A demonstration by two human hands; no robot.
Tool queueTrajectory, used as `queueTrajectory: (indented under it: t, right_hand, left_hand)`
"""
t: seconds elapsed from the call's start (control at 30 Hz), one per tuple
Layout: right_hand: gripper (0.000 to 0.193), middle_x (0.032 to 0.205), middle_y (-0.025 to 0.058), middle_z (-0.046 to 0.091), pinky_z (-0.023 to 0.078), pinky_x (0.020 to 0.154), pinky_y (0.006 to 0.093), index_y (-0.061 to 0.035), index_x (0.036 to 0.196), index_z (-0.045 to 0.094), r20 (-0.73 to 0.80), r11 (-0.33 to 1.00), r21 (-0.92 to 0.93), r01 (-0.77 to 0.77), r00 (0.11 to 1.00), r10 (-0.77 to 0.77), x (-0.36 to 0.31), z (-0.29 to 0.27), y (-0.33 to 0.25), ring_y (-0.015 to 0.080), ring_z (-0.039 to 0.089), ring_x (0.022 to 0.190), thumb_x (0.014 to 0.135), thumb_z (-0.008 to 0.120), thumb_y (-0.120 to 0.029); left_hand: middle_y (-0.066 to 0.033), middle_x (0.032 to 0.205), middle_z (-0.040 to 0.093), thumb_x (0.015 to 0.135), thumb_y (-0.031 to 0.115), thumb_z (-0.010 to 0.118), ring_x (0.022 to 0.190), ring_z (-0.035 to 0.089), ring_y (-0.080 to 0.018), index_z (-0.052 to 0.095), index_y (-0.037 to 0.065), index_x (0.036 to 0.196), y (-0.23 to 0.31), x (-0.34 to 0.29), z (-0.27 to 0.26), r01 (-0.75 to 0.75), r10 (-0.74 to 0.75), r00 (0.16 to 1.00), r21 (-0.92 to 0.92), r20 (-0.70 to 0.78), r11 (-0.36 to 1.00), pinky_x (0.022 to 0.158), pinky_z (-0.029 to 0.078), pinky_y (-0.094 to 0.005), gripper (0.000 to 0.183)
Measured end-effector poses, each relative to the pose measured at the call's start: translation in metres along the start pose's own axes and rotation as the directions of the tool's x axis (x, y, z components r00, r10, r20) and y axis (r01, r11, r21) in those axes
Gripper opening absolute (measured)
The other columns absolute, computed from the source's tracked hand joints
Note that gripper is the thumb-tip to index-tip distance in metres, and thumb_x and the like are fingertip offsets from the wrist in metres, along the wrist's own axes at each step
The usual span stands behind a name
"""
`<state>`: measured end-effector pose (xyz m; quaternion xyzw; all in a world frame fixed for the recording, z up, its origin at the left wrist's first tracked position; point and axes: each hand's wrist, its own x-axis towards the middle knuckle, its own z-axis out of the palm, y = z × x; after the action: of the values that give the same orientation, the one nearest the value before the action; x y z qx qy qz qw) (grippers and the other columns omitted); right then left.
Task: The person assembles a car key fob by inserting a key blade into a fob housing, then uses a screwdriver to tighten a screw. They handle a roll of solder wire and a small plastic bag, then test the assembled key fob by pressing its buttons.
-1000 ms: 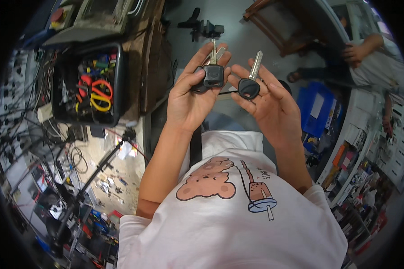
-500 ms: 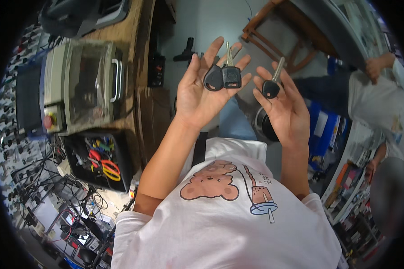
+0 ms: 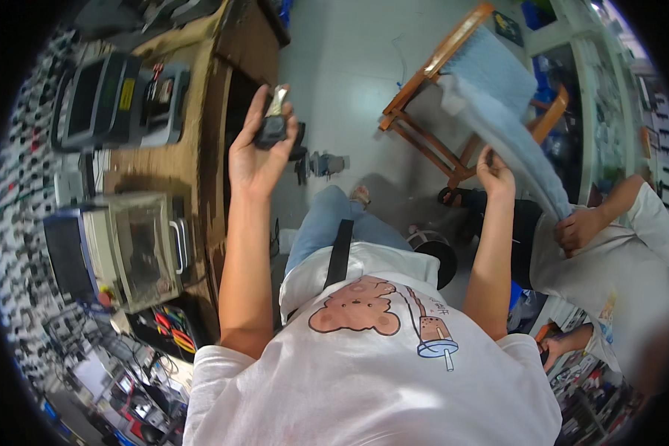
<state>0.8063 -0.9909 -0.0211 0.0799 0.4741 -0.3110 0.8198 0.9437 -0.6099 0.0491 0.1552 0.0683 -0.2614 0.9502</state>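
Note:
My left hand (image 3: 256, 167) is raised beside the edge of the wooden bench, its fingers curled round black-headed car keys (image 3: 272, 131). A metal blade points up past the fingertips; blur hides where one key ends and another begins. My right hand (image 3: 496, 178) is out to the right, fingers drawn together on a small dark piece, apparently the head of the black car key seen there earlier; its blade does not show. Just beyond my right fingers hangs a blurred light blue cloth (image 3: 516, 137), gripped at its lower end by another person's hand (image 3: 578, 227).
A wooden chair (image 3: 424, 70) with a light blue seat stands ahead to the right. On the bench at left are a key-cutting machine (image 3: 145, 241) with a clear cover and a grey machine (image 3: 100, 104). Another person (image 3: 609, 260) is close on my right.
My hands have moved apart, the left one leftward with its keys, the right one slightly right and down, its fingers closing. The view has shifted; the light blue cloth now shows by the chair.

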Motion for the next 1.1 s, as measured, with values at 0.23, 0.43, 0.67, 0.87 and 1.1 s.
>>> queueTrajectory:
  t: [0.23, 0.43, 0.67, 0.87, 1.1]
  right_hand:
    - [0.018, 0.103, 0.0098, 0.051, 0.045, 0.075, 0.0387, -0.0065, 0.105, 0.050, 0.049, 0.999, 0.042, -0.033, 0.998, 0.031, -0.037, -0.042, 0.009, 0.0232, 0.048, 0.092, 0.090, 0.044, -0.014]
    - [0.055, 0.120, 0.0091, 0.042, 0.035, 0.088, 0.0397, -0.0046, 0.117, 0.042, -0.002, 0.960, -0.108, 0.259, 0.965, -0.261, -0.067, -0.048, 0.002, 0.0231, 0.041, 0.107, 0.082, 0.053, -0.045]
    - [0.052, 0.118, 0.0093, 0.049, 0.039, 0.091, 0.0404, -0.0016, 0.122, 0.043, -0.132, 0.777, -0.093, 0.623, 0.765, -0.630, -0.022, -0.010, 0.000, 0.0258, 0.048, 0.105, 0.081, 0.063, -0.027]
    - [0.038, 0.112, 0.0105, 0.053, 0.043, 0.085, 0.0397, 0.0020, 0.112, 0.051, -0.041, 0.703, 0.054, 0.709, 0.705, -0.708, 0.000, 0.108, -0.086, 0.0250, 0.052, 0.098, 0.081, 0.060, -0.017]
    - [0.042, 0.110, 0.0140, 0.055, 0.043, 0.088, 0.0464, -0.0018, 0.111, 0.051, 0.240, 0.760, -0.077, 0.645, 0.752, -0.614, 0.111, 0.177, -0.315, 0.0313, 0.055, 0.098, 0.073, 0.058, -0.017]
  left_hand:
    - [-0.0090, 0.125, 0.044, 0.083, 0.002, 0.046, 0.075, 0.048, -0.0139, 0.042, 0.005, 0.126, -0.041, 0.060, 0.001, 0.080, 0.107, 0.957, 0.597, -0.271, 0.798, 0.064, 0.042, -0.0258, 0.044]
    - [-0.0160, 0.131, 0.036, 0.078, -0.005, 0.043, 0.092, 0.051, -0.0166, 0.059, 0.008, 0.107, -0.179, 0.132, 0.020, -0.198, 0.010, 0.980, 0.980, 0.199, -0.013, 0.075, 0.044, -0.0257, 0.035]
    - [-0.0151, 0.131, 0.035, 0.075, -0.007, 0.040, 0.071, 0.044, -0.0106, 0.062, 0.001, 0.095, -0.220, 0.144, 0.034, -0.201, 0.212, 0.963, 0.969, 0.168, 0.145, 0.065, 0.039, -0.0242, 0.031]
    - [-0.0125, 0.132, 0.036, 0.075, -0.005, 0.042, 0.069, 0.043, -0.0081, 0.061, 0.001, 0.099, -0.292, 0.214, 0.140, -0.324, 0.186, 0.943, 0.894, 0.277, 0.310, 0.062, 0.040, -0.0219, 0.031]
    - [-0.0176, 0.133, 0.034, 0.076, -0.007, 0.042, 0.124, 0.033, -0.0298, 0.063, 0.009, 0.100, -0.445, 0.264, 0.222, -0.351, -0.007, 0.922, 0.842, 0.388, 0.409, 0.096, 0.031, -0.0326, 0.035]
